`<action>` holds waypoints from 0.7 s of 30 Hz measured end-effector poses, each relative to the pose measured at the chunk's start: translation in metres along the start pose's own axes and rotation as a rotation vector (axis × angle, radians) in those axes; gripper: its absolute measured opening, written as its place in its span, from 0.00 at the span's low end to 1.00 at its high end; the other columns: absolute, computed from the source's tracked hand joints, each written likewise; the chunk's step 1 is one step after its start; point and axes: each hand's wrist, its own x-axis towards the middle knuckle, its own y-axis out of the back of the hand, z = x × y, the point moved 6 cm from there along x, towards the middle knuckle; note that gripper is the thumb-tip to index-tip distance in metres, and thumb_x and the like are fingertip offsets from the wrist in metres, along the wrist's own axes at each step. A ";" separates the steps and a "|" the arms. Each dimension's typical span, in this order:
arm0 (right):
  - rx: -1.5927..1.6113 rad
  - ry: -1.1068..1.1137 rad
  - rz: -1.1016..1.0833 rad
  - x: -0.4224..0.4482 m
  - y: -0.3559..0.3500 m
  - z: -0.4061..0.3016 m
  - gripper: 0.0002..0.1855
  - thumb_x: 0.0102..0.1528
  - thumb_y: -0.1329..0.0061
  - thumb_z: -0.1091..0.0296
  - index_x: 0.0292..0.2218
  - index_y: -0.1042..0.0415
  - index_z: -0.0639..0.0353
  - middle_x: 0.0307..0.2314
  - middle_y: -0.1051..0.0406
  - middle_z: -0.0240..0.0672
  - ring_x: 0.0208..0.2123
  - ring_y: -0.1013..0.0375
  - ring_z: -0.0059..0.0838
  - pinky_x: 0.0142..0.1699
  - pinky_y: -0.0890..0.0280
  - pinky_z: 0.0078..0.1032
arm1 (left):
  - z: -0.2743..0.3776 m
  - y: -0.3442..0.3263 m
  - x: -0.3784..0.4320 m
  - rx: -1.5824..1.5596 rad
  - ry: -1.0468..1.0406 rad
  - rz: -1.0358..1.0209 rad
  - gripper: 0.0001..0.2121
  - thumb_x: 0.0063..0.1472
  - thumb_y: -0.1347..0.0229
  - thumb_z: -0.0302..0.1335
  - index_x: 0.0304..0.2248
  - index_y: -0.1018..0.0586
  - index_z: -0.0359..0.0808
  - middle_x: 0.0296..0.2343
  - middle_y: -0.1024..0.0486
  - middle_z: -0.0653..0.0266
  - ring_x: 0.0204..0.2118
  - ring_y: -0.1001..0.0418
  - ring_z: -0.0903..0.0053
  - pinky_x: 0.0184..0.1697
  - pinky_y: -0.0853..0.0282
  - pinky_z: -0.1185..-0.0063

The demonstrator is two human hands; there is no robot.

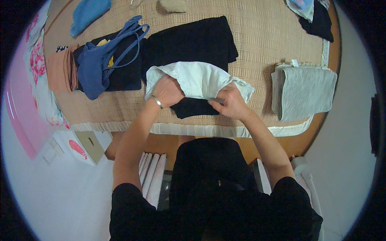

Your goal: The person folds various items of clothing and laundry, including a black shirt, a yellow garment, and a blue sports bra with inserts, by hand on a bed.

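Note:
A white cloth garment (200, 79) is spread between my two hands, above a black garment (193, 40) on the woven bed mat. My left hand (169, 92), with a silver bracelet at its wrist, reaches under the white cloth's near edge; its fingertips are hidden by the fabric. At the cloth's right end, my right hand (232, 101) pinches the edge, with the thumb pointing left. Below the cloth, a corner of black fabric shows between the hands.
A blue strapped garment (95, 69) lies over dark folded cloth, beside folded peach fabric (61, 70). Folded grey towels (307, 92) are stacked at right. Blue cloth (90, 15) and a beige folded cloth (173, 5) lie farther back. The woven mat (256, 39) has a pale frilled edge.

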 end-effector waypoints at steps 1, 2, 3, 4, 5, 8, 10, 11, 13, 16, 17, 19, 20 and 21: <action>0.015 -0.019 0.050 -0.001 0.001 -0.001 0.12 0.41 0.49 0.64 0.14 0.33 0.61 0.13 0.35 0.38 0.23 0.36 0.38 0.36 0.44 0.32 | 0.000 0.000 -0.005 0.106 -0.047 -0.007 0.16 0.50 0.54 0.32 0.39 0.28 0.35 0.39 0.31 0.59 0.46 0.37 0.65 0.50 0.44 0.70; 0.029 -0.038 0.099 -0.002 0.002 -0.001 0.13 0.42 0.49 0.63 0.14 0.33 0.61 0.13 0.35 0.38 0.23 0.36 0.38 0.36 0.44 0.32 | -0.003 0.001 -0.013 0.213 -0.093 -0.014 0.16 0.50 0.53 0.32 0.38 0.27 0.36 0.38 0.30 0.59 0.44 0.36 0.65 0.50 0.44 0.69; 0.042 -0.050 0.149 -0.002 0.005 -0.002 0.14 0.43 0.50 0.63 0.14 0.33 0.62 0.13 0.36 0.38 0.23 0.37 0.38 0.35 0.44 0.32 | -0.005 0.005 -0.021 0.323 -0.138 -0.014 0.15 0.49 0.53 0.32 0.36 0.26 0.36 0.36 0.30 0.60 0.42 0.35 0.65 0.49 0.43 0.69; 0.075 -0.135 0.155 -0.003 0.005 0.001 0.15 0.43 0.50 0.63 0.13 0.34 0.62 0.12 0.36 0.39 0.23 0.37 0.38 0.35 0.44 0.32 | -0.002 0.019 -0.029 0.258 -0.158 0.120 0.12 0.46 0.51 0.27 0.33 0.25 0.35 0.33 0.31 0.61 0.38 0.34 0.66 0.46 0.41 0.68; 0.110 -0.219 0.161 -0.003 0.003 0.002 0.16 0.44 0.51 0.62 0.13 0.34 0.62 0.12 0.36 0.39 0.22 0.37 0.38 0.34 0.44 0.32 | 0.002 0.030 -0.038 0.187 -0.091 0.242 0.12 0.46 0.51 0.24 0.32 0.25 0.34 0.34 0.31 0.60 0.38 0.34 0.66 0.45 0.40 0.69; 0.074 -0.288 0.228 -0.007 -0.001 0.005 0.17 0.46 0.52 0.63 0.12 0.36 0.63 0.11 0.37 0.39 0.22 0.37 0.38 0.33 0.44 0.33 | 0.023 0.054 -0.057 -0.045 0.007 0.530 0.12 0.44 0.51 0.18 0.32 0.26 0.32 0.35 0.31 0.60 0.39 0.34 0.65 0.44 0.37 0.71; 0.030 -0.280 0.259 -0.007 -0.006 0.002 0.17 0.46 0.53 0.64 0.12 0.36 0.63 0.12 0.37 0.39 0.22 0.38 0.39 0.32 0.44 0.33 | 0.064 0.059 -0.050 -0.200 -0.026 0.625 0.13 0.43 0.51 0.15 0.32 0.25 0.32 0.36 0.32 0.59 0.40 0.33 0.64 0.43 0.36 0.71; 0.018 -0.278 0.270 -0.007 -0.008 -0.001 0.16 0.46 0.52 0.64 0.12 0.36 0.63 0.12 0.36 0.39 0.22 0.38 0.39 0.31 0.44 0.33 | 0.078 0.051 -0.035 -0.251 -0.052 0.600 0.13 0.45 0.52 0.15 0.33 0.26 0.32 0.36 0.32 0.57 0.43 0.34 0.62 0.45 0.36 0.71; -0.031 -0.266 0.280 -0.007 -0.007 -0.004 0.15 0.45 0.52 0.65 0.13 0.36 0.62 0.14 0.35 0.39 0.23 0.37 0.38 0.32 0.44 0.33 | 0.078 0.023 -0.007 -0.281 -0.005 0.474 0.17 0.50 0.54 0.17 0.42 0.31 0.31 0.44 0.36 0.54 0.51 0.41 0.63 0.51 0.42 0.71; -0.144 -0.203 0.306 -0.020 -0.003 -0.004 0.08 0.43 0.51 0.67 0.18 0.32 0.61 0.19 0.33 0.38 0.27 0.35 0.37 0.37 0.43 0.33 | 0.052 -0.016 0.012 -0.003 0.038 0.250 0.19 0.53 0.52 0.29 0.46 0.33 0.34 0.51 0.43 0.57 0.56 0.49 0.67 0.56 0.53 0.69; -0.186 -0.153 0.339 -0.030 0.002 -0.006 0.06 0.43 0.51 0.68 0.21 0.30 0.61 0.22 0.32 0.38 0.29 0.35 0.37 0.38 0.42 0.33 | 0.048 -0.022 0.009 0.042 0.026 0.208 0.20 0.53 0.51 0.31 0.46 0.33 0.35 0.52 0.45 0.57 0.56 0.51 0.68 0.57 0.55 0.68; -0.250 -0.138 0.409 -0.045 0.012 -0.005 0.08 0.42 0.51 0.69 0.28 0.29 0.60 0.28 0.32 0.38 0.34 0.35 0.37 0.41 0.42 0.33 | 0.048 -0.024 0.006 0.077 0.003 0.167 0.21 0.52 0.50 0.33 0.46 0.32 0.37 0.53 0.47 0.58 0.57 0.54 0.68 0.57 0.58 0.66; -0.280 -0.175 0.446 -0.051 0.021 -0.001 0.11 0.42 0.51 0.70 0.31 0.30 0.59 0.31 0.32 0.38 0.37 0.35 0.37 0.43 0.43 0.33 | 0.048 -0.024 0.007 0.060 -0.009 0.173 0.22 0.50 0.49 0.33 0.46 0.32 0.37 0.53 0.47 0.58 0.57 0.54 0.67 0.57 0.58 0.65; -0.315 -0.215 0.492 -0.054 0.031 0.000 0.15 0.42 0.51 0.71 0.35 0.30 0.58 0.34 0.33 0.37 0.39 0.36 0.37 0.44 0.43 0.34 | 0.048 -0.023 0.009 0.045 -0.032 0.180 0.22 0.49 0.48 0.33 0.45 0.32 0.37 0.53 0.47 0.57 0.57 0.54 0.66 0.56 0.59 0.63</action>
